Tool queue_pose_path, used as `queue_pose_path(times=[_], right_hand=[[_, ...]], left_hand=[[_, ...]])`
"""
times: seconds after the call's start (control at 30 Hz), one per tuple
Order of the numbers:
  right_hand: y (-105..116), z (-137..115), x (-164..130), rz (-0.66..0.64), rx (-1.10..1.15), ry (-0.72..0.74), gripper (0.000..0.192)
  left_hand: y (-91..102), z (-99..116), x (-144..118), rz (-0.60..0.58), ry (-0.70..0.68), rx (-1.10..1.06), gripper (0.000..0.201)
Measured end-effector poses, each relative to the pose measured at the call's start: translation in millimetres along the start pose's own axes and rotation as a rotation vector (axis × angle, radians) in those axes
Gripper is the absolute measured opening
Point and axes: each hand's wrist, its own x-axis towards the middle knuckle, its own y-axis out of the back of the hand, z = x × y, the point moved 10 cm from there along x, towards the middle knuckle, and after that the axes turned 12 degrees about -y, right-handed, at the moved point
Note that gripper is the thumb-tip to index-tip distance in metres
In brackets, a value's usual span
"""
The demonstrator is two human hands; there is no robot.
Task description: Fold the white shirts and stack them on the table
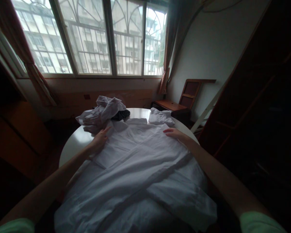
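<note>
A large white shirt lies spread over a round white table, its near part hanging toward me past the edge. My left hand is at the shirt's upper left edge, its fingers closed on the cloth near the collar end. At the opposite upper corner, my right hand has its fingers together on the fabric, with the fingertips pointing inward. Creases run diagonally across the shirt between and below both hands.
A crumpled heap of pale clothes with a dark patterned piece sits at the table's far left. Folded white clothing lies far right. Beyond stand a wooden chair and barred windows.
</note>
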Motion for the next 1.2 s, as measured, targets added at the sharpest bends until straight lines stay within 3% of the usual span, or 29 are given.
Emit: queue_pose_path(times=[0.17, 0.3, 0.5, 0.73, 0.93, 1.07, 1.2], right_hand=[[-2.3, 13.9, -3.1, 0.008, -0.133, -0.095, 0.026], [-7.3, 25.7, -16.1, -0.096, -0.186, -0.115, 0.028], [-7.5, 22.8, -57.6, -0.159, -0.303, -0.028, 0.026], [-5.7, 20.9, -98.0, -0.04, -0.647, 0.047, 0.031], [20.3, -8.2, -84.1, 0.324, -0.758, 0.128, 0.049], [14.3, -18.5, -50.5, 0.317, -0.757, 0.122, 0.053], [11.8, -5.4, -15.6, 0.255, -0.733, -0.012, 0.05]], left_hand=[[-8.4, 7.2, 6.5, -0.078, -0.075, 0.096, 0.061], [-13.8, 18.2, 15.9, -0.126, -0.053, 0.198, 0.062], [-26.2, 43.0, 34.7, -0.203, -0.123, 0.26, 0.055], [-33.4, 73.7, 49.5, -0.089, -0.227, 0.207, 0.059], [-29.8, 111.9, 44.7, 0.047, -0.371, 0.175, 0.068], [-19.7, 123.6, 38.5, 0.124, -0.407, 0.237, 0.066], [-5.9, 109.3, 30.8, 0.142, -0.28, 0.428, 0.053]])
